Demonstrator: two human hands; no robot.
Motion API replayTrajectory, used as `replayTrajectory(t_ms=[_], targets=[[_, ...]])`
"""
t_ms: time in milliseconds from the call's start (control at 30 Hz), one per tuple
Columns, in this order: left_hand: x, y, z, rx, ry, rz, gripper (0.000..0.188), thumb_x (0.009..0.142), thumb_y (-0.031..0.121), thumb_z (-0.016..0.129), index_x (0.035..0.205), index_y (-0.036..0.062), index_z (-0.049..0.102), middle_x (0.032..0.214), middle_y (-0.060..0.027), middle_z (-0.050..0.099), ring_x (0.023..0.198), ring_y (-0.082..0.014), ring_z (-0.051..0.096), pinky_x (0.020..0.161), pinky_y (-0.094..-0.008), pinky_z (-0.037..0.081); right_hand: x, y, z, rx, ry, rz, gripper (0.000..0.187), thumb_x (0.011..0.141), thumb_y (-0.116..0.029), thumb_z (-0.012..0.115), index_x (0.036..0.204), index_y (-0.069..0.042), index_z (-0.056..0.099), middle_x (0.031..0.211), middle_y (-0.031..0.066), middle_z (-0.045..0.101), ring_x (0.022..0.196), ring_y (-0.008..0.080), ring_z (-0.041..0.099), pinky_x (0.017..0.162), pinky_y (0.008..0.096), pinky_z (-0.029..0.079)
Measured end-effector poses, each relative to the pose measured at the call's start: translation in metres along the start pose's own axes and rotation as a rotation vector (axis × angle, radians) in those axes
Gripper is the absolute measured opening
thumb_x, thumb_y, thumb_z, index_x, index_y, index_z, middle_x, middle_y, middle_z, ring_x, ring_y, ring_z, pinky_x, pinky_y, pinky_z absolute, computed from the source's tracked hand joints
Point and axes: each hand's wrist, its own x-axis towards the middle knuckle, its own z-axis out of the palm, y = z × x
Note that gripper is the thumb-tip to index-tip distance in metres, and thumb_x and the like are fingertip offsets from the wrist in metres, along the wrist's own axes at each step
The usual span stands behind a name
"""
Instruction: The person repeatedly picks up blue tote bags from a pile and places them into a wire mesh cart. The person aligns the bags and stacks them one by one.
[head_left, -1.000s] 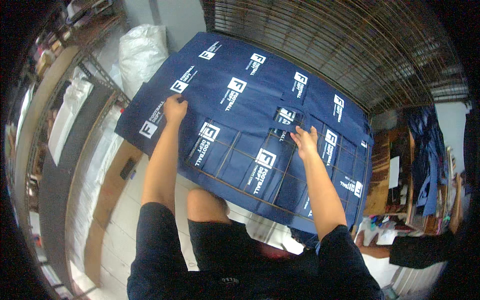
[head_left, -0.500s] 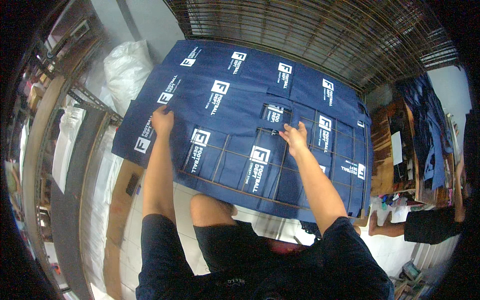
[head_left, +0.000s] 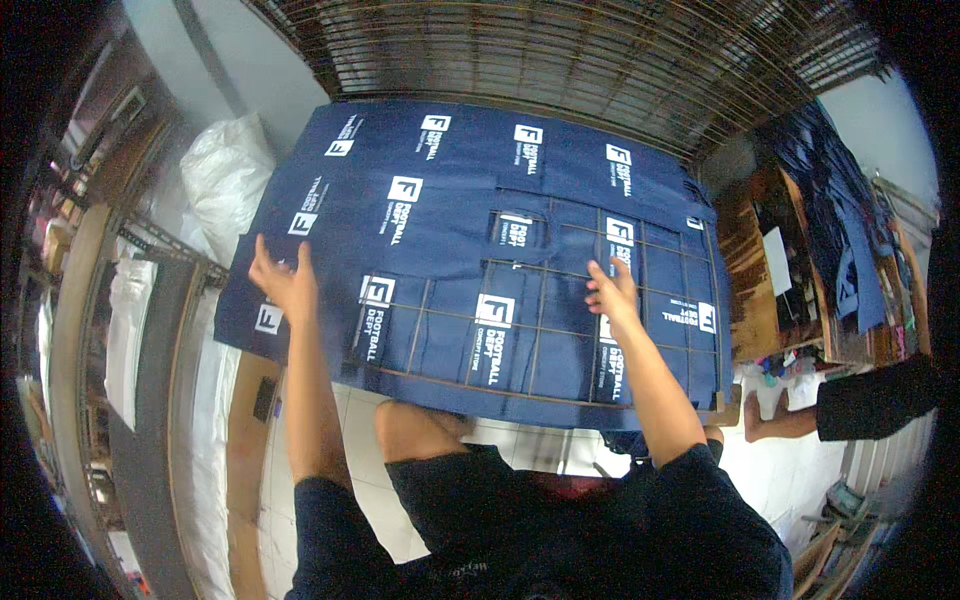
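Navy blue fabric pieces with white printing (head_left: 455, 240) lie in overlapping layers over a wire rack (head_left: 450, 392) in front of me. My left hand (head_left: 285, 282) is over the left part of the fabric, thumb and fingers spread, with nothing in it. Over the right part, where bare rack wires cross above more printed fabric, my right hand (head_left: 615, 290) has its fingers apart and holds nothing. Whether either hand touches the cloth I cannot tell. A small gap between the upper pieces (head_left: 517, 232) shows printed cloth beneath.
Stacked wire racks (head_left: 560, 50) stand behind the fabric. A white plastic sack (head_left: 228, 175) is at the back left, beside metal shelving (head_left: 170, 235). To the right, a wooden table (head_left: 755, 285) bears navy cloth (head_left: 835, 220); another person's leg (head_left: 785, 420) shows below it.
My right hand has moved right, away from the small gap in the fabric. My left hand has moved slightly toward me, and its fingers have spread. The whole view has shifted a little.
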Motion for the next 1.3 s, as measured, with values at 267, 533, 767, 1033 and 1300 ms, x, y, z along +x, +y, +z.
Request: replayTrajectory(t_ms=[267,533,767,1033,1300], targets=[[-0.269,0.101,-0.107,-0.647,-0.671,-0.114,0.051,0.076,0.0,0.065,0.121,-0.0013,0.041,0.103,-0.0092,0.05,0.085,-0.0142,0.05,0.073,-0.0267,0.042,-0.058,0.019,-0.21,-0.1,0.485,-0.493,0.042,0.084,-0.012,0.065,0.121,-0.003,0.049,0.073,0.0012,0.056,0.062,0.0063,0.05,0.054,0.0209,0.04],[-0.377,0.128,-0.129,-0.612,-1.587,-0.104,0.039,0.074,0.014,0.074,0.108,0.0024,0.06,0.08,-0.0045,0.063,0.055,-0.0065,0.049,0.051,-0.0227,0.043,-0.082,-0.083,-0.406,-0.356,1.333,-0.954,0.033,0.079,-0.016,0.067,0.109,-0.006,0.058,0.086,0.0049,0.054,0.069,0.0155,0.054,0.067,0.0293,0.045],[-0.382,0.127,-0.126,-0.459,-1.386,-0.02,0.04,0.075,0.014,0.073,0.111,0.0035,0.058,0.082,-0.0073,0.064,0.056,-0.0102,0.053,0.055,-0.0254,0.046,-0.046,-0.118,-0.494,-0.933,1.292,-0.455,0.043,0.075,-0.017,0.064,0.117,-0.018,0.055,0.115,0.0126,0.05,0.104,0.0324,0.054,0.083,0.0431,0.048],[-0.386,0.137,-0.138,-0.387,-1.292,0.09,0.036,0.075,0.018,0.072,0.107,0.006,0.061,0.079,-0.0063,0.064,0.058,-0.0137,0.057,0.057,-0.0286,0.048,-0.014,-0.124,-0.549,-1.055,1.191,-0.26,0.033,0.083,-0.022,0.053,0.116,-0.02,0.057,0.12,0.0145,0.053,0.1,0.0377,0.058,0.081,0.0471,0.048],[-0.394,0.169,-0.143,-0.444,-1.337,0.094,0.036,0.078,0.025,0.07,0.11,0.0099,0.061,0.082,-0.0048,0.063,0.059,-0.0137,0.056,0.058,-0.0293,0.049,-0.01,-0.164,-0.634,-1.039,1.484,-0.927,0.042,0.086,-0.021,0.046,0.125,-0.006,0.05,0.122,0.0204,0.054,0.11,0.0345,0.053,0.092,0.0402,0.042]])
